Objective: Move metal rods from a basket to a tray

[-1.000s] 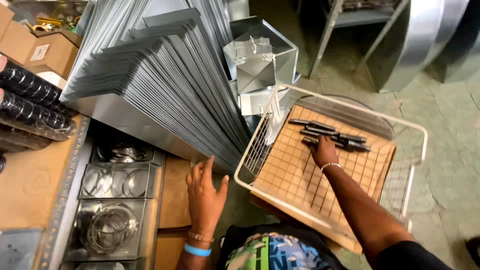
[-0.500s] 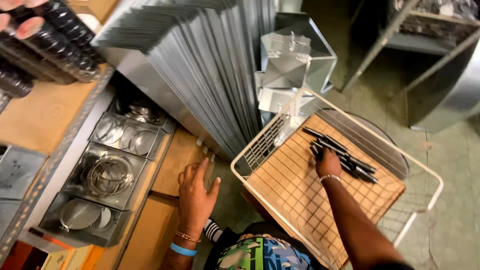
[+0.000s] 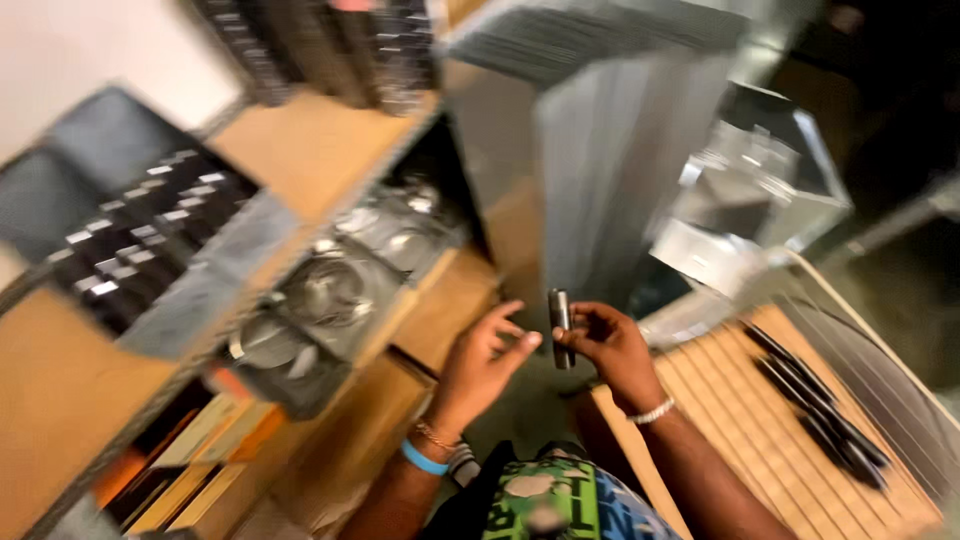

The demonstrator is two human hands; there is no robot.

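The right hand (image 3: 605,345) holds a short dark cylindrical metal piece (image 3: 560,325) upright, its fingers curled round the lower half while the pale upper end stands clear above them. The left hand (image 3: 482,360) is just beside it, fingers loosely bent and half open, the fingertips (image 3: 528,342) close to the cylinder; the blur makes it impossible to tell whether they touch it. The left hand grips nothing. A blue band (image 3: 424,458) and a thin bracelet circle the left wrist, and a pale beaded bracelet (image 3: 652,411) sits on the right wrist. Both hands are raised in front of the person's chest, above a green and blue patterned shirt (image 3: 545,505).

To the right of the right forearm lies a shallow white wire basket lined with brown cardboard (image 3: 740,420), and several more long dark rods (image 3: 815,405) lie in a loose row on the cardboard, well apart from the held piece. Behind the hands stands a tilted stack of grey sheet-metal panels (image 3: 600,190), and to its right a folded shiny sheet-metal box (image 3: 750,200). To the left runs a wooden shelf unit (image 3: 310,150); its lower level holds clear packets with round metal rings (image 3: 340,280), and a dark tray of small black cylinders (image 3: 140,250) rests on top. The whole view is smeared by motion.
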